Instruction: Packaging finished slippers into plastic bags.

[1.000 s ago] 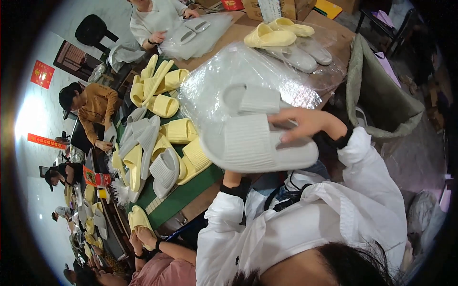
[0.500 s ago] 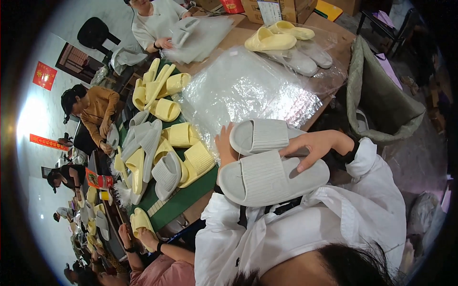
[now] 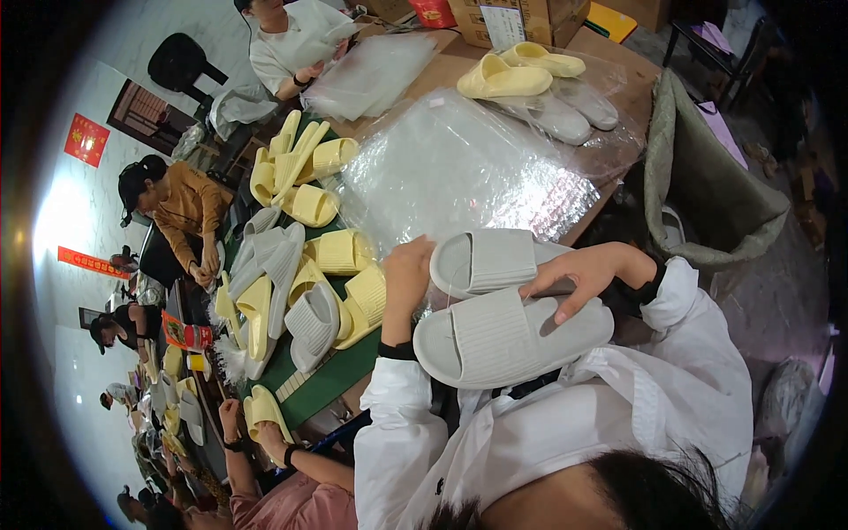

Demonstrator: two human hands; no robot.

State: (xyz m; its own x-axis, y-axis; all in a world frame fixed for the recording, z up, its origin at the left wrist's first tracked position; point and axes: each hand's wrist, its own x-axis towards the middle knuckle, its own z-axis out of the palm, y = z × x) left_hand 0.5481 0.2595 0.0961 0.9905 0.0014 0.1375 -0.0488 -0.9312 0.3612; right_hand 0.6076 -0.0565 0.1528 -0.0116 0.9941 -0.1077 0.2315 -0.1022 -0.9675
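My right hand [image 3: 585, 272] is closed on a pair of grey slippers, its thumb and fingers over their footbeds just behind the ribbed straps. The upper slipper [image 3: 502, 261] lies against the lower slipper [image 3: 495, 343], both toes pointing left. A thin thread shows near their toe ends. Beside the toes, my left hand [image 3: 406, 272] is curled closed at the near edge of a stack of clear plastic bags [image 3: 442, 177]. What its fingers hold, if anything, is hidden.
Yellow and grey slippers [image 3: 311, 329] are heaped at left on the green table surface [image 3: 314, 393]. Bagged slippers [image 3: 565, 115] and a cardboard box [image 3: 521, 22] sit at the far side. A large open sack [image 3: 658, 185] stands right. Co-workers line the left side.
My left hand has drawn left, out from behind the slippers, and shows more. The slippers have shifted slightly right and down. The far co-worker no longer shows a grey slipper in hand.
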